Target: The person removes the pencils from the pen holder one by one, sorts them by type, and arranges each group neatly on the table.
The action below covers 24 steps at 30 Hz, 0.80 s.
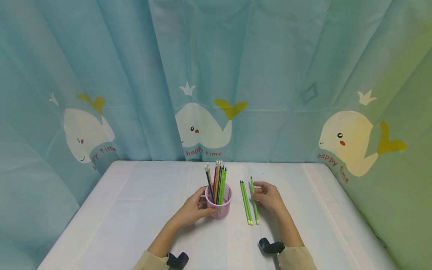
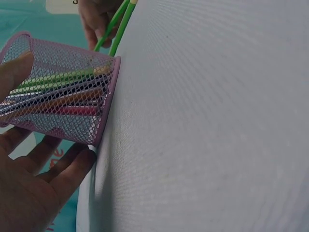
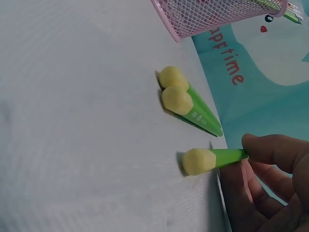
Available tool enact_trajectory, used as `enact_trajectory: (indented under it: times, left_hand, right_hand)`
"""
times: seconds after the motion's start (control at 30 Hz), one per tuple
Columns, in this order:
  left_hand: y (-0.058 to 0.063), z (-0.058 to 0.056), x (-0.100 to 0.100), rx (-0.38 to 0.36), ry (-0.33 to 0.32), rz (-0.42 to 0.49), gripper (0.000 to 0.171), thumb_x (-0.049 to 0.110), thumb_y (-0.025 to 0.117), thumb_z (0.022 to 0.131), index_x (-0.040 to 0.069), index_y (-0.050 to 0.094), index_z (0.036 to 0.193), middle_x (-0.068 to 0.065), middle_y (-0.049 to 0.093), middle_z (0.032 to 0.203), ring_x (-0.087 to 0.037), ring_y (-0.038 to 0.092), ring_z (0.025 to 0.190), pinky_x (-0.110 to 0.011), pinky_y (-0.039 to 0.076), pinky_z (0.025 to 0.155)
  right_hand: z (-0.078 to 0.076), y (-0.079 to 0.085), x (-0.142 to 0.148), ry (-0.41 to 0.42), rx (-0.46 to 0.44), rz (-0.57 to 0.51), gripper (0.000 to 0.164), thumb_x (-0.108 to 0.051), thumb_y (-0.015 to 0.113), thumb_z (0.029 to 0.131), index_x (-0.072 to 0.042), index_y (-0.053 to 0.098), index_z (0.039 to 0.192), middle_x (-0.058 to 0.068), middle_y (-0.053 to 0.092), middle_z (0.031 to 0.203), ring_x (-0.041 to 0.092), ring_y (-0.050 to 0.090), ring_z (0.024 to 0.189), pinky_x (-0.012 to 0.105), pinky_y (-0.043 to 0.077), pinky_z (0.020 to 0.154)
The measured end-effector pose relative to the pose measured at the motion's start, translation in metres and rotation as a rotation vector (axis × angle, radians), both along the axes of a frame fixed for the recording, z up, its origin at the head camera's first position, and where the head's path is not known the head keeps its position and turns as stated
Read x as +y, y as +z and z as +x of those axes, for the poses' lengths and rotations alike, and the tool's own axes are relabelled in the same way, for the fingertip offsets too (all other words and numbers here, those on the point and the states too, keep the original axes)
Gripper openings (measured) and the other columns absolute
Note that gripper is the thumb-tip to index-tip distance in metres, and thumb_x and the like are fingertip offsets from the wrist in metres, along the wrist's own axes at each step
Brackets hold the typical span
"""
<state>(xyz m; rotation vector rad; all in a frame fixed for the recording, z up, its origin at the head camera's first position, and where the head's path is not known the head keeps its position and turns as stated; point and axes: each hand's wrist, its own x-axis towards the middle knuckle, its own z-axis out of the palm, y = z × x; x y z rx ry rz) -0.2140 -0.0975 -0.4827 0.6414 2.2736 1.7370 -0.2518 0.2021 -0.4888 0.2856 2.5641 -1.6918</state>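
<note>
- Pink mesh cup: upright on the white tabletop, about midway between its left and right edges.
- Left hand: curved round the cup from the side of the tabletop's left edge, thumb and fingers spread to its width, gripping it.
- Cup pencils: a leaning bunch; green ones with black tips up, others in dark blue, red and yellow with pale eraser ends up. Exact count cannot be told.
- Single green pencil: right of the cup; black tip towards the tabletop's far edge, pale yellow end towards the near side. Contact with the tabletop cannot be told.
- Right hand: nearly closed at thumb and fingertips, pinching the single green pencil.
- Pair of green pencils: lying between the cup and the single pencil, side by side, yellow ends touching; black tips towards the far edge.
- Curtain: blue-green, printed with white whales, behind the far edge.
- Wrist devices: black, one at each beige sleeve.
</note>
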Motion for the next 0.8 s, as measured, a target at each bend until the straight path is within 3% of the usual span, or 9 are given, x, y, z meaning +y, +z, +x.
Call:
enact_trajectory:
  times: [0.8]
  left_hand:
    - [0.002,0.0004,0.0003,-0.001,0.008,-0.003,0.077,0.016,0.079,0.086,0.007,0.037,0.15,-0.02,0.05,0.144,-0.041,0.054,0.128,-0.046,0.049,0.106]
  right_hand:
    - [0.0018,-0.0013,-0.0048,0.026,0.023,0.121,0.048,-0.005,0.08,0.078,-0.003,0.066,0.124,0.008,0.069,0.094,0.018,0.066,0.078,0.03,0.061,0.064]
